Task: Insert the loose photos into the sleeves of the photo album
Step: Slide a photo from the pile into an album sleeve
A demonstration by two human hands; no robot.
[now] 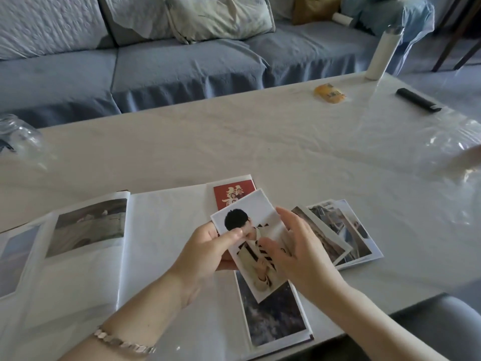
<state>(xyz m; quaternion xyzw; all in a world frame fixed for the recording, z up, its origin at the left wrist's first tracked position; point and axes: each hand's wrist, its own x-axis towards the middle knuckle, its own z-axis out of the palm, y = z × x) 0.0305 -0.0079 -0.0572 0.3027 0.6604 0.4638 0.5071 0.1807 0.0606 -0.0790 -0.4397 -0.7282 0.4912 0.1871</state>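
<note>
An open photo album (156,243) lies on the table in front of me, with a grey landscape photo (88,227) in its left page and a red photo (231,194) and a dark photo (270,316) in its right page. My left hand (208,246) pinches a white-bordered portrait photo (255,246) above the right page, thumb on top. My right hand (299,246) touches the same photo's right side with relaxed fingers. A fanned pile of loose photos (343,230) lies just right of the album.
The table (234,142) has a white cloth. At its far right stand a white bottle (382,53), an orange packet (330,93), a black lighter (416,100) and crinkled clear plastic (455,147). A glass jar (18,136) sits far left. A blue sofa (182,61) lies beyond.
</note>
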